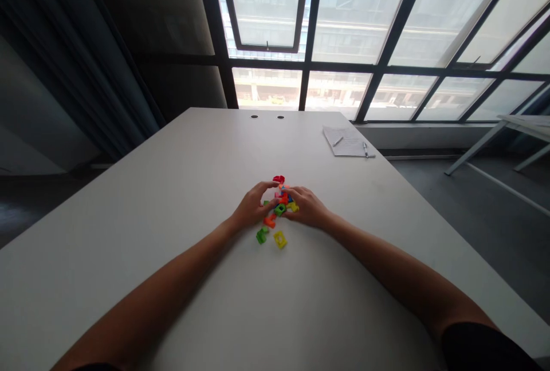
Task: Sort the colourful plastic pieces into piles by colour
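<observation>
A small pile of coloured plastic toy blocks point(284, 198) lies on the white table, between my two hands. My left hand point(252, 206) curves around the pile's left side, thumb and fingers apart. From the right, my right hand point(310, 208) cups the same pile with its fingers spread. A red block point(279, 178) sits at the far end, and a dark green block point(280, 209) and a yellow block point(293, 206) show between the hands. Nearer to me are an orange block point(270, 221), a green block point(261, 236) and a yellow block point(280, 239). My fingers partly hide the pile.
The white table point(180, 176) reaches toward large windows. Paper sheets point(344, 141) lie at its right edge, with a pen point(338, 141) and another pen point(366, 150) on them. Two round cable holes are near the far edge. A second table point(526, 125) stands at right.
</observation>
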A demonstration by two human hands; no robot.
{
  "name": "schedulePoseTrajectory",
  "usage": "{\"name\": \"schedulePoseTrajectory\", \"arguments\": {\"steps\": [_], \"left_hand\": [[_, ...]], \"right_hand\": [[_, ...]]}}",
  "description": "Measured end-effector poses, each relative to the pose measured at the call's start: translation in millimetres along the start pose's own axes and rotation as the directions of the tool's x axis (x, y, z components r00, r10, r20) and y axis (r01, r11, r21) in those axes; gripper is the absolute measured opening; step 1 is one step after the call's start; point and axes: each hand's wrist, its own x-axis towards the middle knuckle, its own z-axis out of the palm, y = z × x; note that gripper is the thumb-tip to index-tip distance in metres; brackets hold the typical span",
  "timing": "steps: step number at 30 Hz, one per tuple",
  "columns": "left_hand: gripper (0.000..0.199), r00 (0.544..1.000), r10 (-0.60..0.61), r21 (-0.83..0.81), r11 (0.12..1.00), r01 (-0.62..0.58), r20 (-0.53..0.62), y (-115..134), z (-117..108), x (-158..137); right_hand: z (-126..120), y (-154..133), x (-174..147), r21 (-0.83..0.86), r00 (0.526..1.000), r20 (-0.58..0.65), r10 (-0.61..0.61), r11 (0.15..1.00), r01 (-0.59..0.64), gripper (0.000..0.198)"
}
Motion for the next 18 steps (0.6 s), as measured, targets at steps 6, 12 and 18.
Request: {"name": "schedulePoseTrajectory", "arguments": {"steps": [6,12,18], "left_hand": [[0.115,0.975,-0.038,0.244,0.97,-0.017,0.218,14,1,-22],[0.097,0.992,-0.045,0.161,0.987,0.026,0.119,16,16,-20],[0.081,0.985,-0.121,-0.075,0.991,0.113,-0.119,1,17,-13]], "right_hand": [[2,-1,2,0.042,0.995,-0.092,-0.027,0.999,0.031,0.044],[8,-8,13,0.276,0.979,-0.201,0.041,0.961,0.016,0.035],[17,-28,34,0.423,0.965,-0.25,0.084,0.906,0.03,0.033]]}}
